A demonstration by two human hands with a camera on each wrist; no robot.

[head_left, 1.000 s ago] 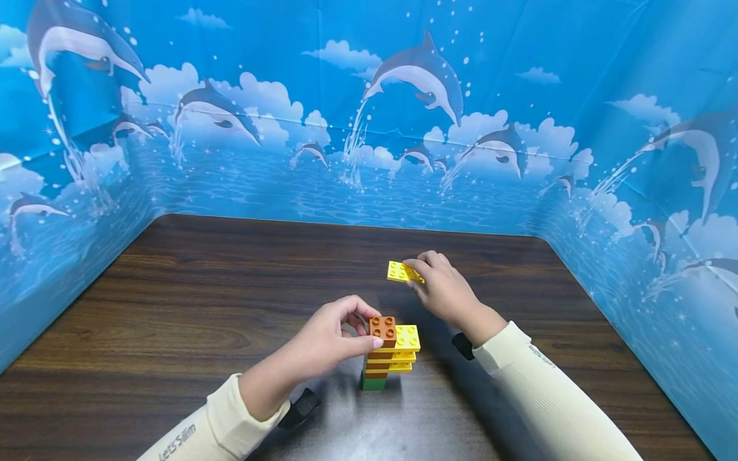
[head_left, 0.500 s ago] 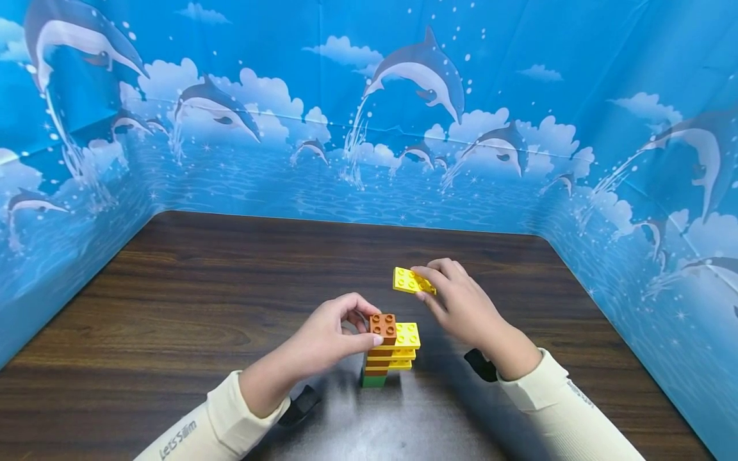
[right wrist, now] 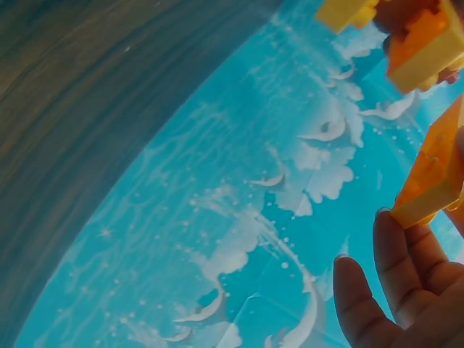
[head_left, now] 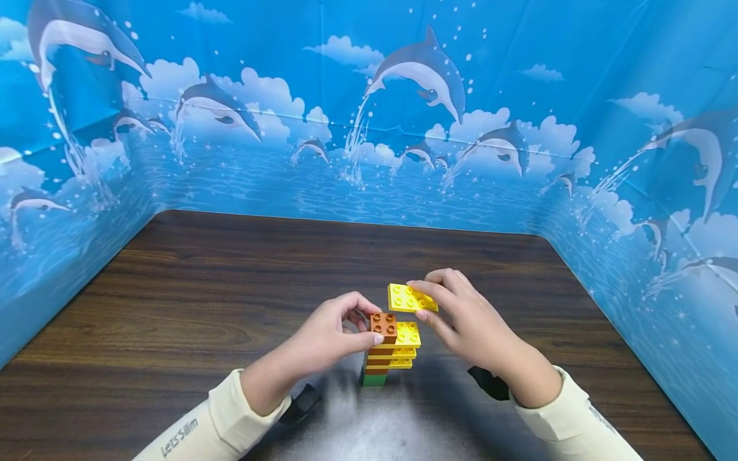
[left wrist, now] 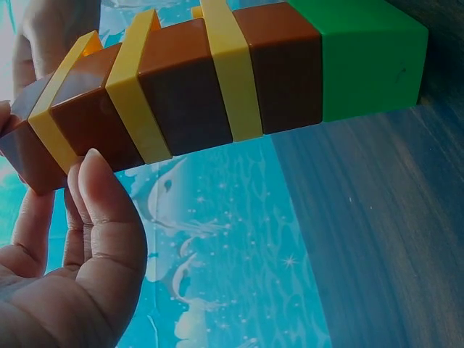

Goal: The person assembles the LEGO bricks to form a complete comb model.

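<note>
A tower of toy building bricks stands upright on the table, with a green brick (head_left: 374,380) at its foot. Above that, brown bricks alternate with yellow plates, whose studded ends jut out to the right. My left hand (head_left: 331,331) grips the brown brick (head_left: 383,324) at the top between thumb and fingers. Seen from the left wrist, the green brick (left wrist: 371,69) and the layers show side-on. Just behind and above the tower, my right hand (head_left: 469,320) pinches a loose yellow plate (head_left: 400,297) by its right end. The right wrist view shows this yellow plate's hollow underside (right wrist: 428,181).
The dark wood-grain table (head_left: 202,307) spreads around the tower. A blue dolphin-print sheet (head_left: 277,173) stands behind the table and along both sides. A black band (head_left: 302,403) shows at the left wrist.
My right hand has come nearer to me with the yellow plate, which now lies closer behind the tower's top. The left hand keeps its hold on the top brown brick.
</note>
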